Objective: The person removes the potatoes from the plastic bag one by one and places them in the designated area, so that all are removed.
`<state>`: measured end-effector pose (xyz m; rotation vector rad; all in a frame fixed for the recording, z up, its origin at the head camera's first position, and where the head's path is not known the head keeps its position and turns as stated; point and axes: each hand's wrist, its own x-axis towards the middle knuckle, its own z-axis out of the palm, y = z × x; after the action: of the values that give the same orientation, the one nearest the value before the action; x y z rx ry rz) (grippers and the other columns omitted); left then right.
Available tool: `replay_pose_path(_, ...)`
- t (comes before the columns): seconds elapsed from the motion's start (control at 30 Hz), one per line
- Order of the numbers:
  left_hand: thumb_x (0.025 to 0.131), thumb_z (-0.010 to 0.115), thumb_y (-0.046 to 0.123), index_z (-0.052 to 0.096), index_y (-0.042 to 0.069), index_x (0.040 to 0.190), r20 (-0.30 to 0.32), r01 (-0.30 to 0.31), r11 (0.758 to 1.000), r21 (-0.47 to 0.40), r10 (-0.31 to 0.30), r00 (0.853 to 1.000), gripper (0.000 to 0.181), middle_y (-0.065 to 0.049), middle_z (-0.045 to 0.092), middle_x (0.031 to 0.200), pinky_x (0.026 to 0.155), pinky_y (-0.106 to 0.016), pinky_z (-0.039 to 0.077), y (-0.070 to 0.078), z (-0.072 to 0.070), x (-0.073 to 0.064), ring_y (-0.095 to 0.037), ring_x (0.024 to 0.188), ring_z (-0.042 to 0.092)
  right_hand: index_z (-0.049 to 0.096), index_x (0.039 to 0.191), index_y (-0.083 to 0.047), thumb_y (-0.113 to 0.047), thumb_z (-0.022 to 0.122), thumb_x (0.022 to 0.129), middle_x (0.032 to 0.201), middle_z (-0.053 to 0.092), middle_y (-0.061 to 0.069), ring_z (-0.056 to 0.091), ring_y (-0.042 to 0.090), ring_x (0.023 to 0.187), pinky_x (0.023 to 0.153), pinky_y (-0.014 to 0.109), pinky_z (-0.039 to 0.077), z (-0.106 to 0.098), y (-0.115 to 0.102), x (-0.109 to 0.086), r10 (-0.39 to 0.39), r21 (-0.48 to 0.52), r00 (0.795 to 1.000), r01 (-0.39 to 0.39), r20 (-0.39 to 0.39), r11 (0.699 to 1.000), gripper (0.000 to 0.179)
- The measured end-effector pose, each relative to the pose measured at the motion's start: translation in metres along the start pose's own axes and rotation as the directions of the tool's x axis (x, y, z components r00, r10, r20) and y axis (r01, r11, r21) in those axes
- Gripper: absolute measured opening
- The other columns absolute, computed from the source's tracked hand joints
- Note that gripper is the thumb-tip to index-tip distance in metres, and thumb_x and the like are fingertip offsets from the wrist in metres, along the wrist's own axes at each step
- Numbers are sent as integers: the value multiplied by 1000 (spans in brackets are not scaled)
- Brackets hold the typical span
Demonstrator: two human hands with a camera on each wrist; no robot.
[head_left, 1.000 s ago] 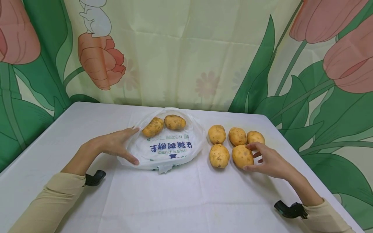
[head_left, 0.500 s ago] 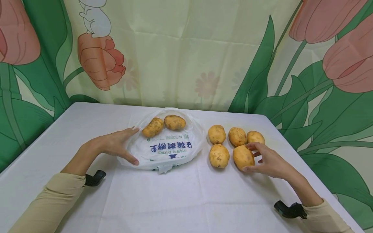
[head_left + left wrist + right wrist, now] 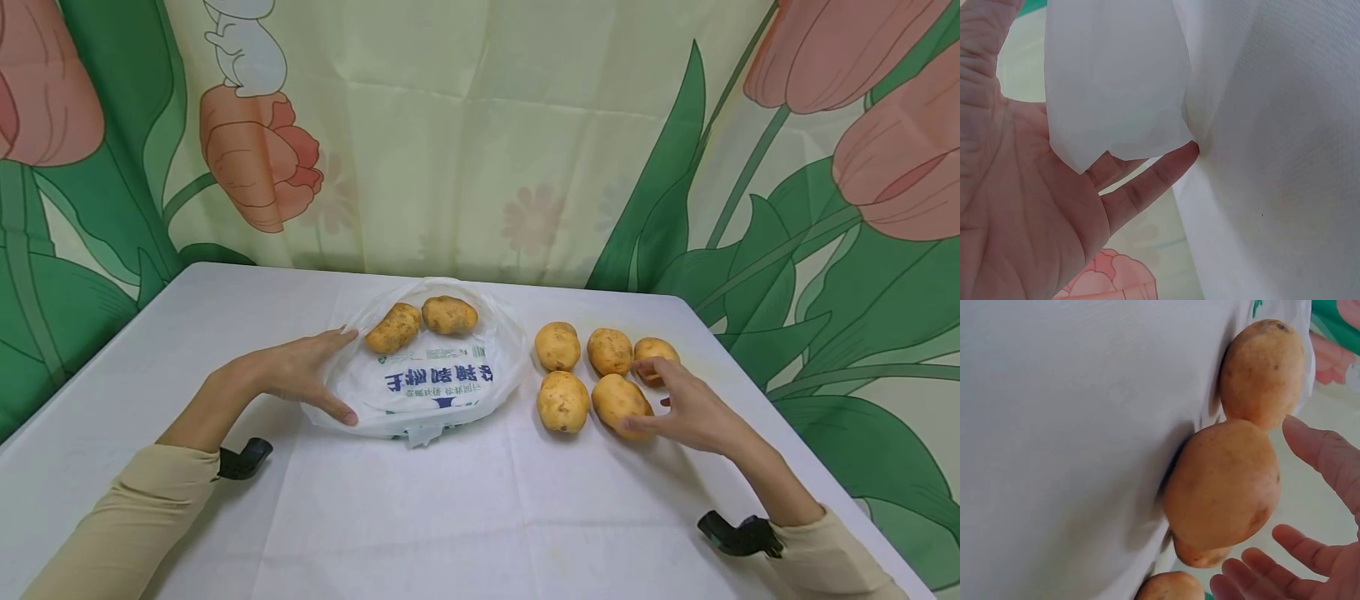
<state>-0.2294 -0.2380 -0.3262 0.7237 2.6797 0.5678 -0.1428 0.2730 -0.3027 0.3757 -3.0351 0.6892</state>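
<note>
My left hand [image 3: 303,372] rests at the left side of a white plastic bag [image 3: 442,404], its fingers extended. In the left wrist view, a flap of the bag [image 3: 1116,81] hangs in front of the open palm. Two potatoes, a left one [image 3: 393,328] and a right one [image 3: 450,315], lie on the far part of the bag. My right hand [image 3: 693,412] hovers at the right of the near-right potato [image 3: 621,403], thumb and fingers spread. The right wrist view shows a gap between the fingers and that potato [image 3: 1222,484].
Beside it sits the near-left potato [image 3: 563,402]. Behind them stand three more potatoes: left [image 3: 557,346], middle [image 3: 610,351] and right [image 3: 654,353], the last partly hidden by my fingers. A white cloth covers the table [image 3: 420,517]; a floral curtain [image 3: 465,167] hangs behind it.
The near-right potato shifted slightly right, then back left. My right hand has come off it and its fingers have moved slightly up. The left hand and bag stay still.
</note>
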Motion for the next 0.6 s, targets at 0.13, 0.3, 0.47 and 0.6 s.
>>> replay_pose_path(0.13,68,89,62,15,-6,160,2,0,1000,-1,0,1000,137,-35,15,164,120,-66,21,0,0,0,-53,150,18,43,141,7,-38,87,83,141,49,28,53,47,124,99,62,51,-2,-6,5,18,-4,1000,-18,-10,1000,86)
replay_pose_path(0.3,68,89,63,15,-6,160,6,3,1000,-13,-3,1000,137,-35,14,164,120,-66,20,0,0,1,-53,151,18,43,142,7,-37,86,84,142,46,28,50,47,127,105,64,46,-3,-16,12,4,13,1000,-4,-27,1000,84)
replay_pose_path(0.47,67,89,63,15,-5,161,9,13,1000,-22,-13,1000,138,-35,15,164,120,-67,20,-1,1,1,-53,151,17,43,144,6,-39,85,85,142,48,26,50,44,126,103,62,47,-3,-26,18,-16,28,999,17,-40,999,85)
replay_pose_path(0.6,67,89,63,15,-5,161,10,20,1000,-23,-19,1000,138,-35,14,164,119,-67,20,0,1,2,-53,151,17,43,145,4,-36,85,85,143,50,25,52,44,126,102,61,48,-1,-33,25,-39,34,998,41,-46,999,83)
